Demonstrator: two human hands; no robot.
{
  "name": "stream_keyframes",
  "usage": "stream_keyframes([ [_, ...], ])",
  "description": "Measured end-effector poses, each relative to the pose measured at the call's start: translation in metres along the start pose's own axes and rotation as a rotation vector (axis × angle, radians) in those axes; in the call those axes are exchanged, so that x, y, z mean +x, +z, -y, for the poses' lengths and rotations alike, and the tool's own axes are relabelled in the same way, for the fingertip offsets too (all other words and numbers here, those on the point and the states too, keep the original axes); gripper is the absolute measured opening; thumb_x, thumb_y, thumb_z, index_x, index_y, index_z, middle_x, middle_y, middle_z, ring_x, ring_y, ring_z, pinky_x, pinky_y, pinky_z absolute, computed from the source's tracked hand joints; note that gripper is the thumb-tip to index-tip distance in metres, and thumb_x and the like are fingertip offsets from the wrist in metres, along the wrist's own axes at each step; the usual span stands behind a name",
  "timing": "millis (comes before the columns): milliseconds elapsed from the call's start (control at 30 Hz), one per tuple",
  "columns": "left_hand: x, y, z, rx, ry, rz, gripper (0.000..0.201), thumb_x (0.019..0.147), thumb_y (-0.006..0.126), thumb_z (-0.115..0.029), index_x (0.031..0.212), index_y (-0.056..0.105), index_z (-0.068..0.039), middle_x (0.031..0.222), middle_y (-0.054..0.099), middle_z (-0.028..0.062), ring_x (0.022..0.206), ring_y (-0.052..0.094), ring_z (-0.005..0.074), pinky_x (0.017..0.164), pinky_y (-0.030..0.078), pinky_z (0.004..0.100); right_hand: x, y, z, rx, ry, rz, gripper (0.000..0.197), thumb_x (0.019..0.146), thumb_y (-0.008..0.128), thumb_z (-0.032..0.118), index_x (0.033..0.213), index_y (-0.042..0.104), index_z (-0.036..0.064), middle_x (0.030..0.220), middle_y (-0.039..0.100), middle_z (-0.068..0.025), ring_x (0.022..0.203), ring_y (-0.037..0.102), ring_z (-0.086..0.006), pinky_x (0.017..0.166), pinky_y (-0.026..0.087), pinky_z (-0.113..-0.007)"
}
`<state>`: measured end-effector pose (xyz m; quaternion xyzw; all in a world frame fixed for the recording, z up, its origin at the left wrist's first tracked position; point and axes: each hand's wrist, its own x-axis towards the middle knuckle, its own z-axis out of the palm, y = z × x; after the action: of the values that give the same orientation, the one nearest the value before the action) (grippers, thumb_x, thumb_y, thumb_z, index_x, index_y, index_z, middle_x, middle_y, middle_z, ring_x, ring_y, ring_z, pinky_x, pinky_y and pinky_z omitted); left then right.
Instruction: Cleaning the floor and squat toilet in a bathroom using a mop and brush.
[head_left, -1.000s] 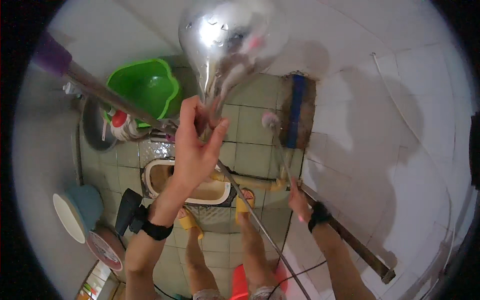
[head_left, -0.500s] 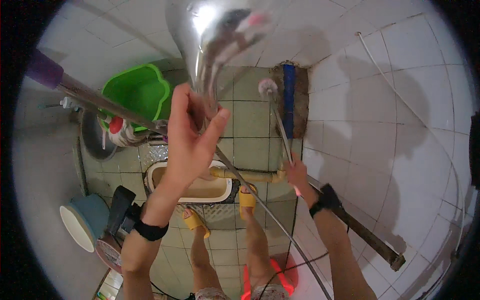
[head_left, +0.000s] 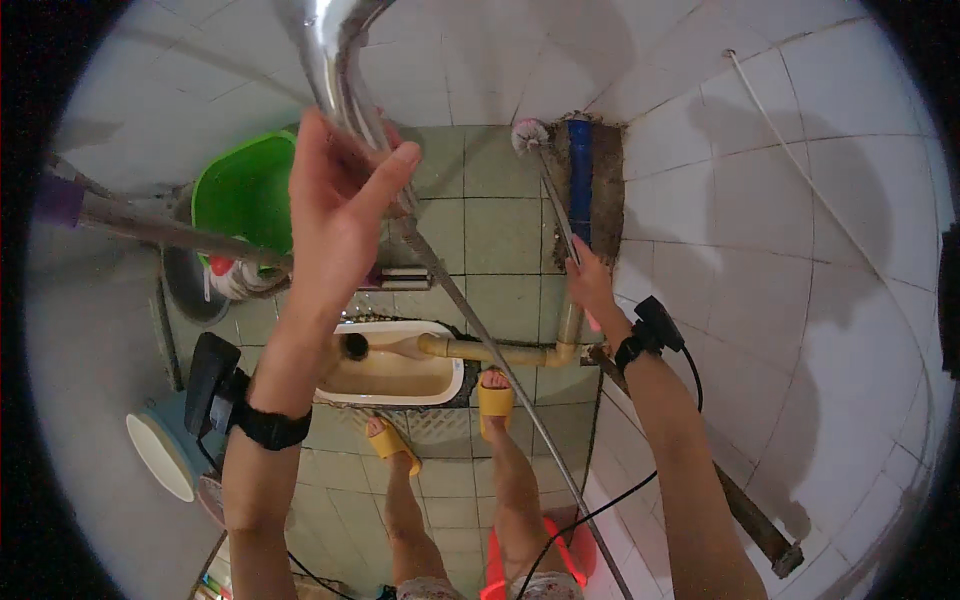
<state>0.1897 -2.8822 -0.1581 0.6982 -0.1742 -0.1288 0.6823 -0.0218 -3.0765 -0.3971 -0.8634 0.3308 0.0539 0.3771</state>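
Note:
My left hand (head_left: 345, 195) is wrapped round the chrome handle of a shower head (head_left: 345, 85), raised high; its top runs past the upper edge of the picture. A metal hose (head_left: 475, 315) hangs from the handle and slants down past my right foot. Lower and to the right, my right hand (head_left: 592, 288) grips the thin handle of a round-headed toilet brush (head_left: 530, 136). Its whitish-pink bristles are at the far end, beside a blue pipe (head_left: 579, 185) along the wall. A squat toilet (head_left: 456, 388) lies below my left hand, its dark drain hole showing.
Green (head_left: 240, 205) and grey (head_left: 190, 290) basins sit at the left, with a slanting pole (head_left: 180, 230) crossing over them. A blue bucket (head_left: 190, 425) stands nearer. A yellowish pipe (head_left: 510, 353) runs into the toilet. White tiled wall (head_left: 720, 300) rises at the right; a red stool-like object (head_left: 572, 560) is behind me.
My left hand has moved left and up with the shower head, whose wide end has left the picture. My right hand and the brush have shifted farther away, toward the far wall.

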Motion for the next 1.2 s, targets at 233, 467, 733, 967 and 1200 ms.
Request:
stream_keyframes([
  [233,0.003,0.024,0.020,-0.059,-0.059,0.091,0.023,0.074,0.060,-0.001,0.079,0.038,-0.007,0.068,0.046,-0.0011,0.059,0.042,0.0045,0.051,0.036,0.0187,0.001,0.002,-0.008,-0.006,0.001,-0.010,0.044,0.080,0.047,0.016,0.123,0.036,0.0164,0.104,0.052,-0.0192,0.087,0.053,-0.0385,0.076,0.042,-0.043],
  [467,0.002,0.037,0.046,-0.028,-0.106,0.097,0.025,0.073,0.060,-0.001,0.078,0.036,-0.007,0.065,0.040,-0.0029,0.058,0.038,0.0036,0.051,0.032,0.0180,0.014,0.001,-0.016,0.027,-0.142,-0.058,0.043,0.079,0.047,0.014,0.121,0.037,0.0079,0.091,0.056,-0.0239,0.082,0.054,-0.0386,0.070,0.042,-0.043],
  [733,0.001,0.045,0.061,0.008,-0.145,0.119,0.026,0.072,0.061,-0.002,0.076,0.036,-0.007,0.063,0.037,-0.0035,0.060,0.036,0.0041,0.055,0.032,0.0188,0.029,-0.016,-0.010,0.001,-0.092,-0.004,0.042,0.077,0.049,0.013,0.119,0.041,0.0101,0.088,0.056,-0.0238,0.082,0.054,-0.0393,0.071,0.043,-0.044],
  [967,0.000,0.048,0.078,0.064,-0.179,0.144,0.026,0.070,0.062,-0.004,0.082,0.039,-0.006,0.064,0.038,-0.0024,0.058,0.037,0.0060,0.053,0.033,0.0202,0.028,-0.030,0.004,-0.114,-0.035,0.058,0.043,0.077,0.049,0.013,0.119,0.041,0.0133,0.089,0.056,-0.0231,0.081,0.054,-0.0388,0.072,0.044,-0.044],
  [1200,0.007,0.052,0.089,0.101,-0.226,0.187,0.024,0.072,0.062,-0.005,0.086,0.042,-0.009,0.070,0.041,-0.0033,0.065,0.039,0.0071,0.060,0.034,0.0221,0.011,-0.042,0.012,-0.021,-0.186,-0.045,0.041,0.078,0.048,0.010,0.118,0.042,0.0127,0.082,0.057,-0.0230,0.076,0.055,-0.0399,0.068,0.044,-0.046],
])
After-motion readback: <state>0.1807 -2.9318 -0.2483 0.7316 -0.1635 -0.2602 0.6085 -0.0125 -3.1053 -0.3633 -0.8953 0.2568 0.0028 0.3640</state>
